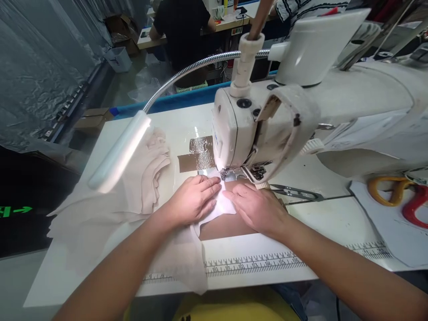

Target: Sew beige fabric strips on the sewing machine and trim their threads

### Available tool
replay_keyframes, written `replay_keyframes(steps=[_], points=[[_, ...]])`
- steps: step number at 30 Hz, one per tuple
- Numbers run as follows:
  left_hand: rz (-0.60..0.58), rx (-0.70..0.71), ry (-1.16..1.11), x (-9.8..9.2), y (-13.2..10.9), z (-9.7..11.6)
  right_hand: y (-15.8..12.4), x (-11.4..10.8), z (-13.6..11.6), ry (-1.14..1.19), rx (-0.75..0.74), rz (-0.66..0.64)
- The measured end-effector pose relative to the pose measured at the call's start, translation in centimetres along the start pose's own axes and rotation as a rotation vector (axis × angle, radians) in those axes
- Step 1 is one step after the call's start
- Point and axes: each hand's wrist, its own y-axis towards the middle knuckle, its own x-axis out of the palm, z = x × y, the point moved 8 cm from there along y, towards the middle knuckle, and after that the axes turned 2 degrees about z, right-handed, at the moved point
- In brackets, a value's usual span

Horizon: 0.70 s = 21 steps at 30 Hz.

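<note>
A small piece of white fabric [224,206] lies under the needle and presser foot [223,175] of a white sewing machine [230,129]. My left hand [192,198] is on the fabric's left side, fingers together and curled down onto it, tips close to the presser foot. On the other side, my right hand [256,206] pinches the fabric's right edge between thumb and fingers, over a brown surface [224,228] on the machine bed. What lies beneath both palms is hidden. Pale beige fabric pieces [133,196] spread in layers left of my left hand, some reaching under my forearm.
Thread snips [297,192] lie right of the needle area. Orange-handled scissors [389,189] and a red handle [416,207] rest on white paper farther right. A lamp [120,151] on a bendable neck overhangs the left side. A ruler strip [254,264] runs along the front edge. People sit beyond.
</note>
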Motion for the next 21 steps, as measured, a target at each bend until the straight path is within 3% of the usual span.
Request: replay_keyframes(steps=[8,14,17,21], points=[[0.034,0.062,-0.117,-1.1,0.1,1.7,-0.4,-0.9,1.8,0.257,0.118,-0.061],[0.023,0.059,-0.144,-0.9,0.5,3.3,-2.2,-2.4,0.9,0.21,0.135,-0.222],[0.044,0.047,-0.091,-0.3,0.6,3.5,-3.3,-2.3,-0.3,0.206,0.133,-0.194],[0.062,0.027,-0.04,0.5,0.8,3.6,-4.6,-1.7,-1.1,0.187,0.195,-0.017]])
